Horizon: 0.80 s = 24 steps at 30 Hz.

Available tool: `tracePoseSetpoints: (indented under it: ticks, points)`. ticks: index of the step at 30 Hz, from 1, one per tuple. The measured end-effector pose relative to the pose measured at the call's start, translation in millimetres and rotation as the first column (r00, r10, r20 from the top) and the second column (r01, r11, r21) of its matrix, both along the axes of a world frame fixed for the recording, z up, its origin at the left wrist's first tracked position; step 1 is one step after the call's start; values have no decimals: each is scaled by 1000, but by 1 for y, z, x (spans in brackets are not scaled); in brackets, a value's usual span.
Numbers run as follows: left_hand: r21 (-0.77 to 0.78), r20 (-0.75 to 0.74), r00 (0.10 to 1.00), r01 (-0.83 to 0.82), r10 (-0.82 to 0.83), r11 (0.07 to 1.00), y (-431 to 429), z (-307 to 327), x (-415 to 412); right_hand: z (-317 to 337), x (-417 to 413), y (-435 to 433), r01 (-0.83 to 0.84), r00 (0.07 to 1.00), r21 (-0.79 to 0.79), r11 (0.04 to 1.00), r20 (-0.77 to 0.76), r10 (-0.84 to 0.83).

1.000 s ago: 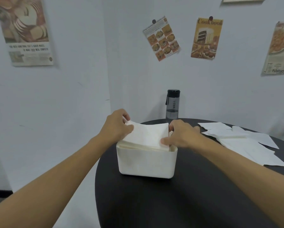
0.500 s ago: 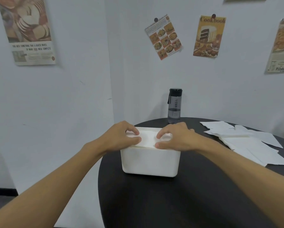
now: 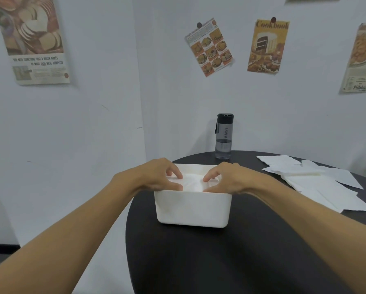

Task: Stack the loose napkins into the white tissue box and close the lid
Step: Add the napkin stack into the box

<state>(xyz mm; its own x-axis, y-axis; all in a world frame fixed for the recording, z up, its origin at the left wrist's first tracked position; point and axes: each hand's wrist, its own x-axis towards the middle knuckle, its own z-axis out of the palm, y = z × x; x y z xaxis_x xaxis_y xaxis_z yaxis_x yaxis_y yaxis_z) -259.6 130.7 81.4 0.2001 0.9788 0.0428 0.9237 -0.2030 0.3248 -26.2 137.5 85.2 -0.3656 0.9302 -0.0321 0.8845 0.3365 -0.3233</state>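
Two hands pressed a napkin stack (image 3: 191, 183) into the white tissue box (image 3: 192, 207).
Left hand (image 3: 155, 177) and right hand (image 3: 228, 178) had fingers bent, tips on the napkin stack, gripping nothing; the white tissue box sat near the table (image 3: 220, 264)'s left edge, loose napkins (image 3: 317, 184) by its right edge.

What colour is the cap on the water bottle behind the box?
Black, on the smoky grey see-through water bottle; clearest in the head view.
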Motion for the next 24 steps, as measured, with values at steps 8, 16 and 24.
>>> tracePoseSetpoints:
  ticks: [8,16,24]
  points:
    - [82,-115,992,59,-50,995,-3,5,3,-3,2,5,-4,1000,-15,1000,-30,3]
    - [49,61,995,77,-80,996,-6,8,7,-9,8,7,-5,977,-38,999,-214,-3]
    - [251,46,994,86,-100,964,-24,21,36,-5,25,-13,-20,886,18,1000,-463,26]
